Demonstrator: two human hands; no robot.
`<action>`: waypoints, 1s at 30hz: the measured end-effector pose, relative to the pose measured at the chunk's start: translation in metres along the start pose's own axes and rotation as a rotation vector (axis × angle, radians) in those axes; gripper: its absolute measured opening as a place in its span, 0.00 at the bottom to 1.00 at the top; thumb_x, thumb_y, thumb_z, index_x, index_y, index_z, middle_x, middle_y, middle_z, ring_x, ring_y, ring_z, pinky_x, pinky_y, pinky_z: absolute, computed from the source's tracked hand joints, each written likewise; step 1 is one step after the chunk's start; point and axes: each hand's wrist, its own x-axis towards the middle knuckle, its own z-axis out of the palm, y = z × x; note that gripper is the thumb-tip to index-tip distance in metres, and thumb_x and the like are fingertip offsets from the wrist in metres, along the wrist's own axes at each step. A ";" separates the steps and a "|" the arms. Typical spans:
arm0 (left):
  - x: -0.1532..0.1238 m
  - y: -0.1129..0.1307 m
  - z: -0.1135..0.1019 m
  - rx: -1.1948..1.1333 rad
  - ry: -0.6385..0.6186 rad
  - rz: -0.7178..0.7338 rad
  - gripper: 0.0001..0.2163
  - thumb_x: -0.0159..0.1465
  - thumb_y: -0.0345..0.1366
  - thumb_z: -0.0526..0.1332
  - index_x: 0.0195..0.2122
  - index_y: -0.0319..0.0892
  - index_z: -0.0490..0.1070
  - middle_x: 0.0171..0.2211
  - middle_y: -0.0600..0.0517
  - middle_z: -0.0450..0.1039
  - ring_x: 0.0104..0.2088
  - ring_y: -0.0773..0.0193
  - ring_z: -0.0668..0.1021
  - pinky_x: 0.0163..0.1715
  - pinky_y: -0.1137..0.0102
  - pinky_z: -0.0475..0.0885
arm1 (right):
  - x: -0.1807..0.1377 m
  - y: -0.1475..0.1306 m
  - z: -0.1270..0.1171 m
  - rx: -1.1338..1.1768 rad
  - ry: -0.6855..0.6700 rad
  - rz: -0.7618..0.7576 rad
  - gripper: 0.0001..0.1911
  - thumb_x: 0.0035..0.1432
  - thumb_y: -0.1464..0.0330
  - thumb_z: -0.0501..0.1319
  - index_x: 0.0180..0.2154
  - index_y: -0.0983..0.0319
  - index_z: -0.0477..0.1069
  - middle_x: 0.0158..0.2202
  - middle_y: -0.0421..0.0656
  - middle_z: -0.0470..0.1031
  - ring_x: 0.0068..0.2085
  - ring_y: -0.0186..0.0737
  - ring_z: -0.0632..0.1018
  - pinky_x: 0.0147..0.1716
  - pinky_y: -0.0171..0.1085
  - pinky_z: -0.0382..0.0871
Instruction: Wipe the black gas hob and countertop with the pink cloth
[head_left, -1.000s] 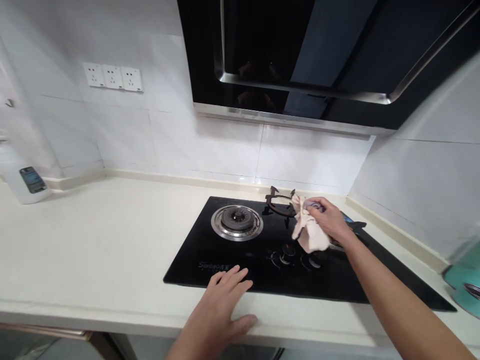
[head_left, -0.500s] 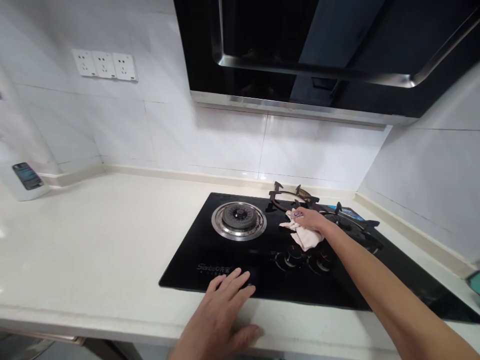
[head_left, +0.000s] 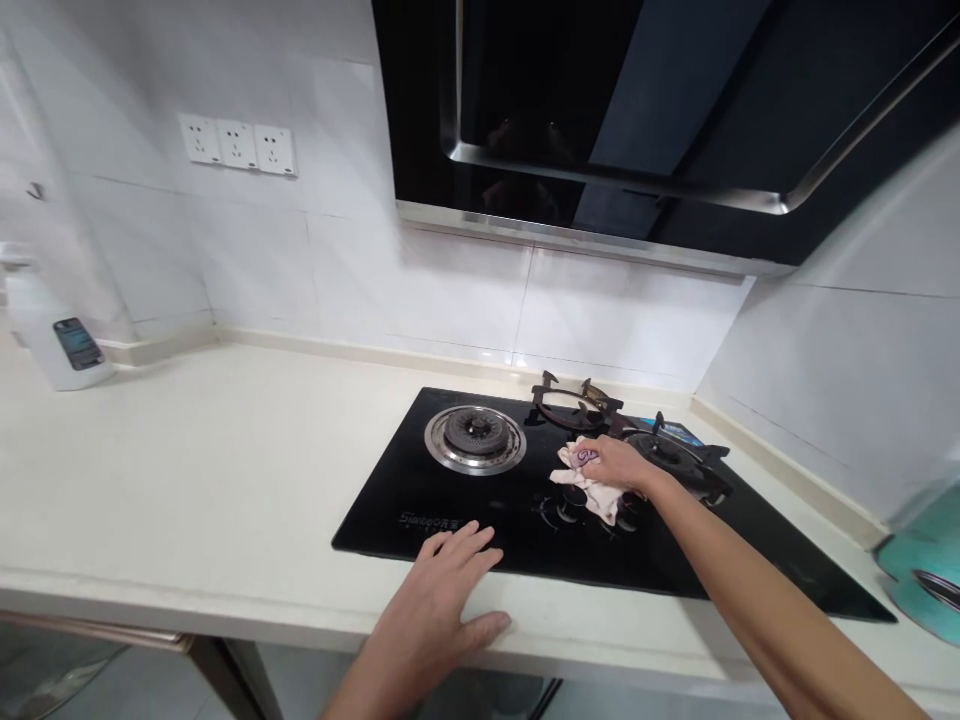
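Gas hob: cloth under right hand partly hides knobs.

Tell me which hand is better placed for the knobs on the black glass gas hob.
Right, probably: the right hand presses a crumpled beige cloth on the black glass hob beside the round knobs; the left hand rests empty at its front edge.

Only thing I can actually read: white lettering, looks like "Sianbao" plus tiny Chinese characters, near the front edge of the black glass gas hob. Everything else is too blurry.
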 end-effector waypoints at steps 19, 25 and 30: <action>0.003 0.001 -0.005 0.018 0.026 -0.046 0.22 0.70 0.45 0.64 0.64 0.51 0.71 0.69 0.47 0.67 0.70 0.50 0.67 0.67 0.52 0.65 | -0.086 0.062 -0.001 0.136 0.254 0.210 0.21 0.61 0.59 0.56 0.53 0.54 0.75 0.41 0.44 0.82 0.42 0.49 0.80 0.41 0.40 0.67; 0.004 0.001 -0.005 0.029 0.033 -0.036 0.21 0.71 0.46 0.62 0.64 0.51 0.71 0.69 0.47 0.67 0.70 0.51 0.67 0.67 0.53 0.64 | -0.161 0.110 0.001 0.092 0.286 0.330 0.24 0.60 0.56 0.56 0.55 0.52 0.74 0.38 0.42 0.83 0.39 0.49 0.81 0.37 0.40 0.67; 0.005 0.004 -0.008 0.026 0.007 -0.052 0.21 0.71 0.46 0.62 0.64 0.50 0.71 0.69 0.47 0.66 0.70 0.51 0.66 0.67 0.52 0.64 | -0.192 0.142 -0.001 0.027 0.429 0.528 0.34 0.60 0.53 0.54 0.63 0.64 0.65 0.42 0.53 0.82 0.40 0.55 0.82 0.37 0.44 0.69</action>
